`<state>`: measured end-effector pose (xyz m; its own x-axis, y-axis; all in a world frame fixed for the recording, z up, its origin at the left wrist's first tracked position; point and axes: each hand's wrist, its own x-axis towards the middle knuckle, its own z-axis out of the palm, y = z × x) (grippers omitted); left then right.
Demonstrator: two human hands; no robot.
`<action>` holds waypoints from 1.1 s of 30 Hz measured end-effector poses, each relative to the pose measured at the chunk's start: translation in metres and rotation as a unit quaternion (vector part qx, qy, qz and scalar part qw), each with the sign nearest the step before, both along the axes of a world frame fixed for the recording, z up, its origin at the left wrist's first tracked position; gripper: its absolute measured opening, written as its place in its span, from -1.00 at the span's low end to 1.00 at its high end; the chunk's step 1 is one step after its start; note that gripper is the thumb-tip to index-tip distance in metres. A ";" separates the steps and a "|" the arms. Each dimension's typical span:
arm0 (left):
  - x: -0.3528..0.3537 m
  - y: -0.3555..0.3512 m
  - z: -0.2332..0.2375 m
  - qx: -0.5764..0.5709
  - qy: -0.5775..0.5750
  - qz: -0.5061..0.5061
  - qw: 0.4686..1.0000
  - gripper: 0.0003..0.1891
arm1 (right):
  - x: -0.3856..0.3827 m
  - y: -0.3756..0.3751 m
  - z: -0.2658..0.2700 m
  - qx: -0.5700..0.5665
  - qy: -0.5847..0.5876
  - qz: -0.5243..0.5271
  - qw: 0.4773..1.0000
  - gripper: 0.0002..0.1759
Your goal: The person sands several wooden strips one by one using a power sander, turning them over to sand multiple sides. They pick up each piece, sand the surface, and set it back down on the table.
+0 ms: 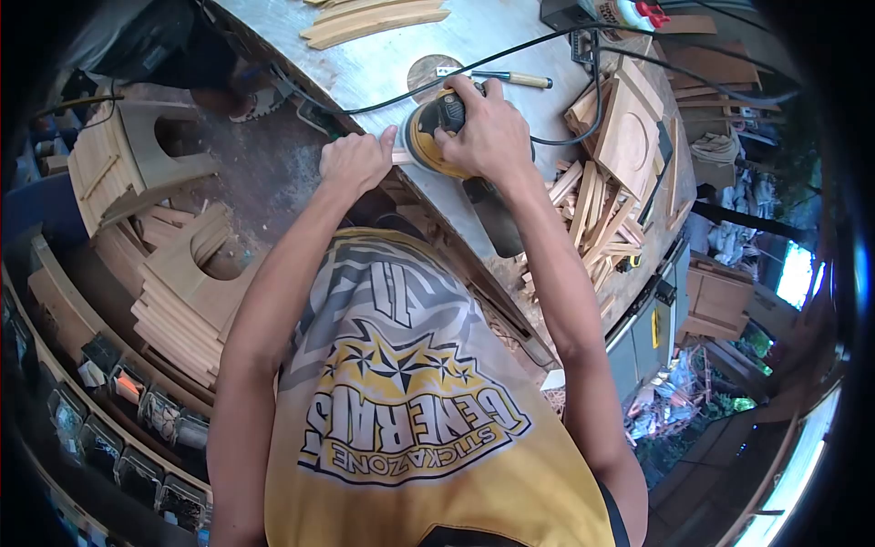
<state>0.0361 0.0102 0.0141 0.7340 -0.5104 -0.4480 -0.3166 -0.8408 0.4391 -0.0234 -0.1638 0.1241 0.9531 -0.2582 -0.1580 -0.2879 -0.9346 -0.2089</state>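
Note:
Over the edge of the metal-topped workbench [383, 64], my right hand [492, 132] is wrapped round a yellow and black power sander [423, 137]. Its round pad is tipped toward a thin wood strip [401, 158], and the two meet beside my left thumb. My left hand [355, 162] is closed on the strip at the bench edge, hiding most of it. A round disc [434, 69] lies flat on the bench behind the sander, near a pen-like tool with a wooden handle [515, 78].
Wood strips [374, 20] lie at the bench's far end. Wood offcuts [597, 205] pile up on the right. A black cable [392, 103] crosses the bench. Cut panels [187, 273] are stacked on the left, and a saw blade [260, 107] shows beyond them.

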 end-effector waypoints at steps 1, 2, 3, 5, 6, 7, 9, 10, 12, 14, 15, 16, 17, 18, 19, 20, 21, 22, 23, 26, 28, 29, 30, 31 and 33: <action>0.001 0.001 -0.005 -0.004 0.007 0.000 1.000 -0.14 | 0.001 0.004 0.000 -0.004 0.007 0.000 1.000 -0.26; 0.001 0.002 -0.009 -0.012 -0.009 -0.003 1.000 -0.17 | 0.002 0.007 0.001 -0.001 0.009 -0.002 1.000 -0.26; 0.000 0.002 -0.011 -0.021 -0.026 -0.005 0.999 -0.19 | 0.002 0.011 0.002 0.002 0.011 -0.005 1.000 -0.26; 0.002 0.006 -0.014 -0.035 -0.038 -0.004 0.999 -0.20 | 0.003 0.015 0.000 0.003 0.004 -0.003 1.000 -0.26; 0.004 0.008 -0.014 -0.035 -0.028 0.000 0.999 -0.19 | 0.002 0.017 -0.001 0.007 -0.006 -0.004 1.000 -0.27; 0.005 0.009 -0.014 -0.035 -0.018 0.004 0.999 -0.18 | 0.002 0.018 -0.003 0.005 -0.002 -0.006 1.000 -0.27; 0.006 0.009 -0.014 -0.032 -0.001 0.000 0.999 -0.20 | -0.001 0.021 -0.005 -0.029 -0.035 -0.010 0.999 -0.31; 0.006 0.009 -0.013 -0.026 0.008 -0.003 1.000 -0.21 | -0.002 0.023 -0.004 -0.041 -0.034 -0.004 0.999 -0.31; 0.003 0.007 -0.012 -0.018 0.013 -0.008 1.000 -0.23 | -0.004 0.019 -0.003 -0.031 -0.014 -0.026 0.999 -0.30; 0.005 0.004 -0.014 -0.011 0.016 -0.008 1.000 -0.25 | -0.006 0.004 -0.002 -0.028 -0.017 -0.048 0.998 -0.29; 0.005 0.004 -0.015 0.001 0.002 0.001 1.000 -0.28 | -0.006 -0.002 0.005 -0.029 -0.016 -0.047 0.998 -0.29; 0.006 0.004 -0.014 0.013 -0.011 0.007 1.000 -0.30 | -0.003 -0.006 0.016 -0.053 -0.010 -0.051 0.997 -0.29; 0.006 0.003 -0.014 0.013 -0.008 0.004 1.000 -0.30 | -0.004 -0.009 0.026 -0.077 -0.003 -0.057 0.995 -0.29; 0.008 -0.001 -0.013 0.012 0.002 0.003 1.000 -0.31 | -0.006 -0.012 0.032 -0.093 -0.010 -0.048 0.994 -0.29; 0.012 -0.005 -0.012 0.009 0.010 0.006 1.000 -0.33 | -0.009 -0.013 0.034 -0.097 -0.010 -0.048 0.994 -0.29; 0.013 -0.008 -0.011 0.027 0.028 0.013 0.999 -0.30 | -0.012 -0.015 0.037 -0.075 -0.026 -0.043 0.996 -0.29; 0.014 -0.010 -0.009 0.024 0.031 0.013 0.999 -0.30 | -0.015 -0.016 0.037 -0.053 -0.038 -0.037 0.997 -0.28; 0.014 -0.009 -0.009 0.026 0.047 0.016 0.998 -0.26 | -0.017 -0.018 0.030 -0.042 -0.042 -0.030 0.998 -0.28; 0.015 -0.009 -0.009 0.029 0.062 0.019 0.997 -0.21 | -0.017 -0.016 0.025 -0.044 -0.039 -0.030 0.998 -0.28; 0.012 -0.009 -0.009 0.027 0.061 0.014 0.998 -0.16 | -0.018 -0.007 0.003 -0.023 -0.017 -0.027 0.999 -0.27; 0.010 -0.012 -0.006 0.048 0.058 0.020 0.997 -0.18 | -0.016 0.002 0.000 -0.014 -0.011 -0.017 1.000 -0.27; 0.010 -0.009 -0.005 0.053 0.059 0.018 0.997 -0.18 | -0.016 0.007 0.000 -0.009 -0.008 -0.011 1.000 -0.27; 0.010 -0.009 -0.006 0.051 0.057 0.017 0.997 -0.19 | -0.017 0.010 -0.001 -0.018 -0.022 0.008 1.000 -0.28; 0.011 -0.011 -0.007 0.046 0.054 0.020 0.997 -0.19 | -0.015 0.013 -0.002 -0.018 -0.020 0.005 1.000 -0.28; 0.009 -0.010 -0.012 0.023 0.057 0.029 0.998 -0.14 | -0.014 0.021 -0.002 -0.028 -0.025 0.019 0.999 -0.30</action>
<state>0.0447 -0.0001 0.0022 0.7042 -0.4458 -0.5525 -0.2165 -0.8760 0.4309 -0.0372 -0.1427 0.1223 0.9686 -0.2292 -0.0961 -0.2428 -0.9552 -0.1690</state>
